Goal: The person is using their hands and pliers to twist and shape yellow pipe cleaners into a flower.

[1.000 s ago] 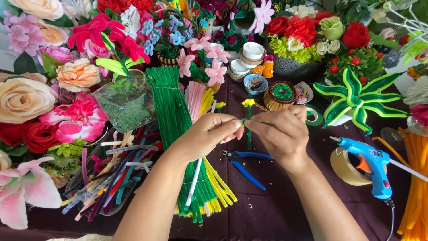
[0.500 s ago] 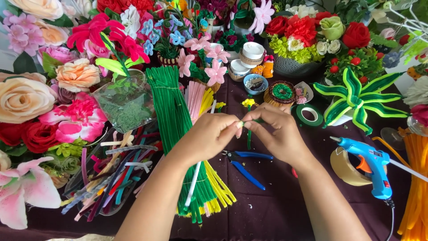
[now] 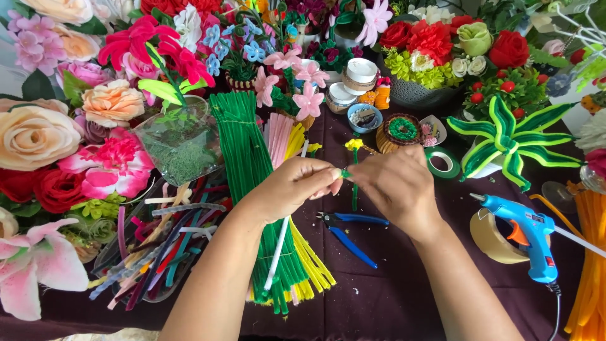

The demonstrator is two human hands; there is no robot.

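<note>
In the head view, both hands are seen meeting at the centre of the frame, above a dark purple table cloth (image 3: 404, 303). The left hand (image 3: 293, 186) is closed in a pinch: its thumb and fingertips (image 3: 333, 173) are pressed together on a short piece of green stem (image 3: 355, 183). The right hand (image 3: 398, 186) is curled around the same stem from the other side; its fingertips are hidden behind the knuckles, so how tightly they are closed cannot be told. The stem is held upright between the two hands, and a small yellow flower (image 3: 354, 144) is seen at its top, just above the hands. Below the hands, blue-handled pliers (image 3: 350, 233) are laid on the cloth. A bundle of green pipe cleaners (image 3: 243, 145) is placed left of centre. At the lower right, a blue glue gun (image 3: 527, 230) is rested beside a roll of brown tape (image 3: 492, 240).
</note>
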